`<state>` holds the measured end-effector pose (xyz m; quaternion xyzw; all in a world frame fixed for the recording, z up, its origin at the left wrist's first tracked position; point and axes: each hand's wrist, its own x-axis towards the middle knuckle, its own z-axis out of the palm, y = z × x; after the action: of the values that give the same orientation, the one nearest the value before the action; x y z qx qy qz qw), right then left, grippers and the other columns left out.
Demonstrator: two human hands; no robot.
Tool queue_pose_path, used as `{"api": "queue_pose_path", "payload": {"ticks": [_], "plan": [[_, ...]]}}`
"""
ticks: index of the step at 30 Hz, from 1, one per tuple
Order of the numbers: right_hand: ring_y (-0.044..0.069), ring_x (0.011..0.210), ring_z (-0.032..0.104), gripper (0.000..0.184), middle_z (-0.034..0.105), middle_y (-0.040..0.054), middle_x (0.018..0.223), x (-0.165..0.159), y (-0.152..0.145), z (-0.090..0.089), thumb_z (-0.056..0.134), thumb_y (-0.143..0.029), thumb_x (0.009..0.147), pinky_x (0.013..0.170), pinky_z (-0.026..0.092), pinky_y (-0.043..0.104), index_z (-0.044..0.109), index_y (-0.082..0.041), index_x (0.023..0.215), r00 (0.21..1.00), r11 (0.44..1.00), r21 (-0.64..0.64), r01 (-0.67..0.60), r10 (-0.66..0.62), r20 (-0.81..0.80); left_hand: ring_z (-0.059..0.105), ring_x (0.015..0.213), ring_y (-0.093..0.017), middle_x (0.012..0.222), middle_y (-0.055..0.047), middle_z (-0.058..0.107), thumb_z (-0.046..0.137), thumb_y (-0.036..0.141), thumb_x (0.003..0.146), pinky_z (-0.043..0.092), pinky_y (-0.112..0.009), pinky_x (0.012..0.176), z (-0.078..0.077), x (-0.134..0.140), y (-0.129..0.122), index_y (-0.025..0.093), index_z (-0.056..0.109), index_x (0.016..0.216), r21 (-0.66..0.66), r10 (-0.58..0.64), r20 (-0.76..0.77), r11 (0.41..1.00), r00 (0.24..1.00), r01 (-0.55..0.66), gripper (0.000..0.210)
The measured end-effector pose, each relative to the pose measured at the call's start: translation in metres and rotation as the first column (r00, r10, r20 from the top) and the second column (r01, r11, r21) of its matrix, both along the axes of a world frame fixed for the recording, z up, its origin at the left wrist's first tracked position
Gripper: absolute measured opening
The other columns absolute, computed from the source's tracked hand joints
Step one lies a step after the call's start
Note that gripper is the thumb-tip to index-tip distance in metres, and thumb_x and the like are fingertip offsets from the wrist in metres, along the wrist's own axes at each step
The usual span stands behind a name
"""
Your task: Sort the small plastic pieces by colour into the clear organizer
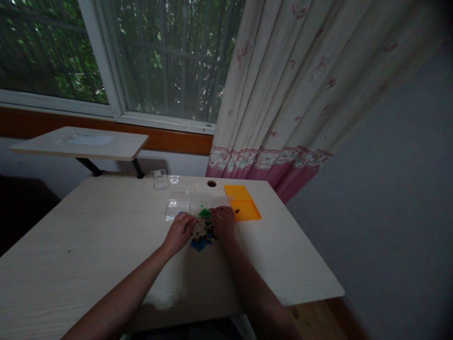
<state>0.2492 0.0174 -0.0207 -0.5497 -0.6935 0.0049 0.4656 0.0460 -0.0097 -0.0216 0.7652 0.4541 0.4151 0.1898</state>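
Left hand (181, 231) and right hand (224, 223), both bare, face each other over the pale, wood-grained bench (116, 226); both sets of fingers bent inward, thumbs close to fingertips. State of either grip: cannot tell, the fingertips being small and dim here, so whether each pinches a piece or is free stays unread. Between and just below the hands, directly on the bench, a loose heap of small, angular blue, black and tan pieces (201, 242), matt-looking, blue thickest at the near edge, darker ones scattered toward the right hand. Beyond the heap, a clear, glossy plastic case with rectangular compartments (178, 207); a cluster of bright green small pieces (205, 213) shows at its middle section, near the right fingertips. Right of the case, an opaque orange-yellow plastic tray (249, 212), two flat rectangular panels, the nearer one rimmed, with a small dark lump (237, 210) on it. Farther back to the left, a small transparent box (161, 183), hinged open. A round dark hole (211, 183) pierces the bench near its back edge. Behind: pleated cream cloth curtain (269, 94), floral print, magenta hem; white-framed window (170, 61), foliage past the glass.
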Motion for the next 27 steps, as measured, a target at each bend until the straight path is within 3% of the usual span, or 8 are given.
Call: {"api": "queue_pose_path", "payload": {"ticks": [11, 19, 27], "plan": [[0.019, 0.091, 0.059, 0.015, 0.07, 0.0049, 0.087, 0.0014, 0.0004, -0.0019, 0.061, -0.029, 0.089, 0.089, 0.043, 0.035, 0.075, -0.023, 0.087, 0.999, 0.999, -0.033, 0.013, -0.012, 0.049, 0.054, 0.088, -0.022, 0.084, -0.007, 0.059, 0.044, 0.032, 0.097, 0.045, -0.036, 0.08, 0.0036, 0.0004, -0.0022, 0.02, 0.066, 0.094, -0.02, -0.003, -0.013, 1.0, 1.0, 0.003, 0.026], [0.019, 0.087, 0.058, 0.017, 0.07, 0.005, 0.085, 0.0004, 0.0002, -0.0013, 0.061, -0.031, 0.089, 0.089, 0.043, 0.036, 0.075, -0.023, 0.086, 1.0, 1.0, 0.01, -0.002, 0.002, 0.019, 0.054, 0.087, -0.021, 0.085, -0.007, 0.06, 0.046, 0.029, 0.095, 0.045, -0.036, 0.08, -0.0018, 0.0003, 0.0002, 0.02, 0.066, 0.093, -0.009, -0.009, -0.006, 1.0, 1.0, 0.009, 0.022], [0.019, 0.085, 0.059, 0.014, 0.07, 0.0044, 0.083, 0.0081, 0.001, 0.0059, 0.063, -0.031, 0.087, 0.084, 0.043, 0.034, 0.074, -0.023, 0.084, 0.998, 1.0, -0.014, -0.021, 0.021, 0.058, 0.055, 0.092, -0.022, 0.091, -0.007, 0.062, 0.048, 0.024, 0.093, 0.045, -0.039, 0.084, 0.0004, -0.0012, -0.0004, 0.021, 0.066, 0.099, -0.029, -0.028, -0.008, 0.999, 1.0, 0.027, 0.019]]}}
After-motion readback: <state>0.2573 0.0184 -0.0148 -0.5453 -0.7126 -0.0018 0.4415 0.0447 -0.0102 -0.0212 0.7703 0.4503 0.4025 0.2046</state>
